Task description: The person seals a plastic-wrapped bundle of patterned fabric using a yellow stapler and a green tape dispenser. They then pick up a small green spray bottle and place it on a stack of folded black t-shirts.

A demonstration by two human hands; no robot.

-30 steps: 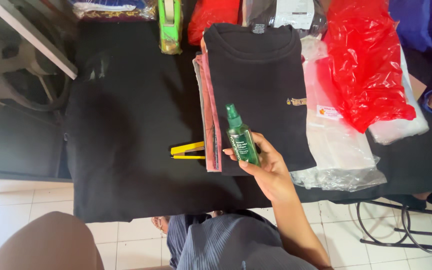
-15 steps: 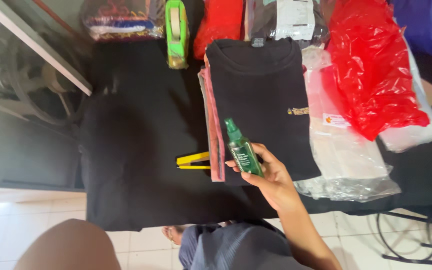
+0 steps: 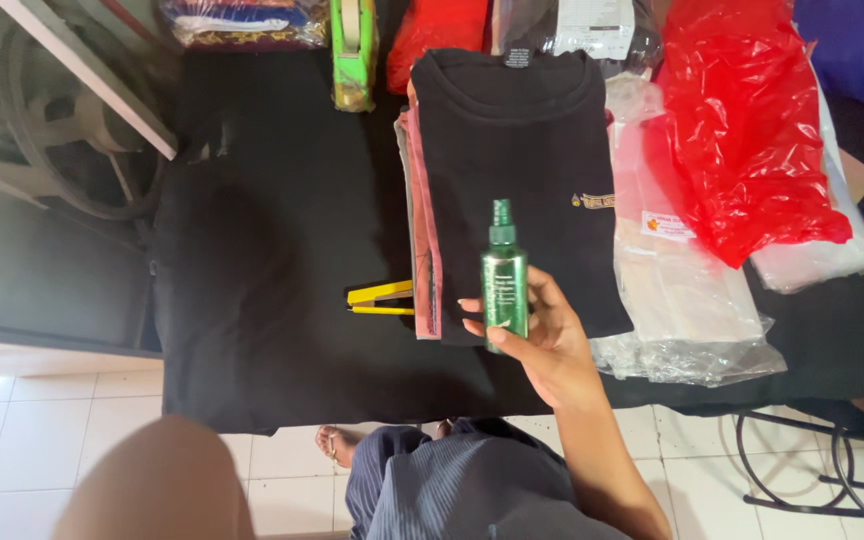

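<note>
Tilted half a second ago, the green spray bottle (image 3: 503,285) now stands upright in the right hand (image 3: 542,345), fingers wrapped round its base, above a folded black T-shirt (image 3: 522,170) on the worktop (image 3: 262,250). No spraying shows; left hand out of view.

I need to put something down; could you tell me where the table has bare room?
Free: the black cloth left of the folded shirt stack, above and below the yellow tool. Crowded: the right side, with clear bags and red plastic.
</note>
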